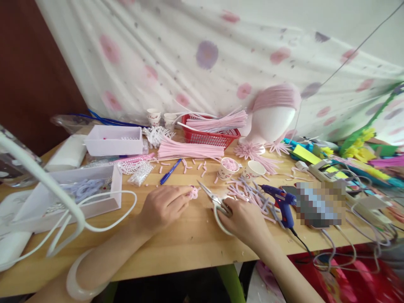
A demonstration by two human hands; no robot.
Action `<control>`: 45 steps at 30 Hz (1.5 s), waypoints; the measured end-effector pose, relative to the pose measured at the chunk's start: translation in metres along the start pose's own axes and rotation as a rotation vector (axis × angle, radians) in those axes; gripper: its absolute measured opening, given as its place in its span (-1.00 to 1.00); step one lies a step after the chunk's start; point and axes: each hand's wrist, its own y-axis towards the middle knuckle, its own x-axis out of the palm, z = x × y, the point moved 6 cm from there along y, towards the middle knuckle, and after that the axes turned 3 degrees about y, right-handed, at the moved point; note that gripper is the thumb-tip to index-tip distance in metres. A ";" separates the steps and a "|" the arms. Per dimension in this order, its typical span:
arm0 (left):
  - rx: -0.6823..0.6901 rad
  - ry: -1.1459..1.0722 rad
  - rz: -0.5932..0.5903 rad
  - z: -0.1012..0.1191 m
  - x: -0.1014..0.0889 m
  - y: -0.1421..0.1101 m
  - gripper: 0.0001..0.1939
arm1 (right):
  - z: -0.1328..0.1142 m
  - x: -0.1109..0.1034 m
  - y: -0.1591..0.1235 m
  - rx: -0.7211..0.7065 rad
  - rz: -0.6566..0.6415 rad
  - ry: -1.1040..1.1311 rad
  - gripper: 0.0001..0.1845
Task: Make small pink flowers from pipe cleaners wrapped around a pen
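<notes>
In the head view my left hand [164, 206] is closed, its fingertips pinching a small pink flower-shaped piece [193, 192] just above the wooden table. My right hand [241, 216] grips a pair of scissors [217, 202] by the handles. The scissor blades point up and left toward the pink piece, apart from it, and look nearly closed. Beyond the hands lie short cut bits of pink pipe cleaner [186, 167] and a blue pen [170, 171]. Near my right hand is a heap of pink and lilac pipe cleaner pieces [249, 193].
A paper cup of pink pieces [229, 168] stands beside another paper cup [254, 169]. A blue glue gun [284, 202] with its cord lies on the right. White boxes [113, 141] and a white lamp arm [41, 176] occupy the left. Behind are a red basket [208, 138] and white mannequin head [271, 118].
</notes>
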 end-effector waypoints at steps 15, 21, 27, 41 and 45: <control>-0.970 -0.883 -0.150 -0.030 0.035 -0.018 -0.86 | -0.037 -0.014 0.020 -0.347 -0.088 0.571 -0.73; -1.176 -1.030 -0.187 -0.041 0.046 -0.029 -0.77 | -0.057 0.002 0.044 -0.560 -0.075 0.806 -0.74; -1.105 -1.013 -0.298 -0.038 0.052 -0.026 -0.76 | -0.057 0.012 0.043 -0.528 -0.067 0.976 -0.71; -1.047 -1.180 -0.422 -0.028 0.060 -0.026 -0.58 | -0.057 0.017 0.037 -0.408 -0.093 1.145 -0.65; -0.999 -1.147 -0.462 -0.025 0.059 -0.024 -0.68 | -0.056 0.020 0.036 -0.377 -0.078 1.194 -0.65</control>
